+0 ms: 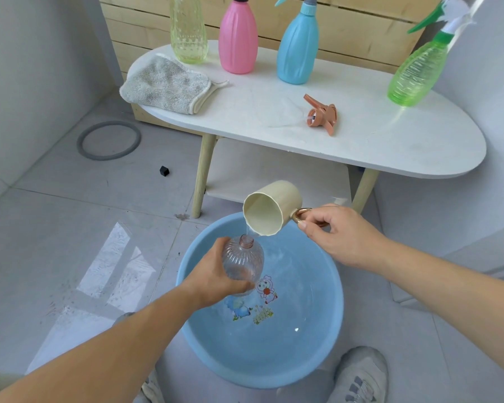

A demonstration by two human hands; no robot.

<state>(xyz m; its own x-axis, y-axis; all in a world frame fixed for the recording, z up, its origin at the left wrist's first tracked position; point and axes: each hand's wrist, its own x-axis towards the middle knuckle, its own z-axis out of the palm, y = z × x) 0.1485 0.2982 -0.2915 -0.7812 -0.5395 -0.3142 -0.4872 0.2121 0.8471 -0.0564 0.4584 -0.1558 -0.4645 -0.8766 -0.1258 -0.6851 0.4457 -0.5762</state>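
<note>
My left hand (216, 279) grips a clear ribbed plastic bottle (245, 261) with its open threaded neck pointing up, held over a blue basin (330, 338) of water on the floor. My right hand (336, 232) holds a cream cup (271, 209) by its golden handle, tipped to the left. A thin stream of water runs from the cup's rim into the bottle's neck. An orange spray trigger head (322, 113) lies detached on the white table (405, 146).
On the table stand a yellow bottle (188, 30), a pink bottle (238, 39), a blue spray bottle (297, 48) and a green spray bottle (418, 71), plus a grey cloth (166, 84). A grey ring (109, 140) and small black cap (164, 171) lie on the floor. My shoes (360, 376) flank the basin.
</note>
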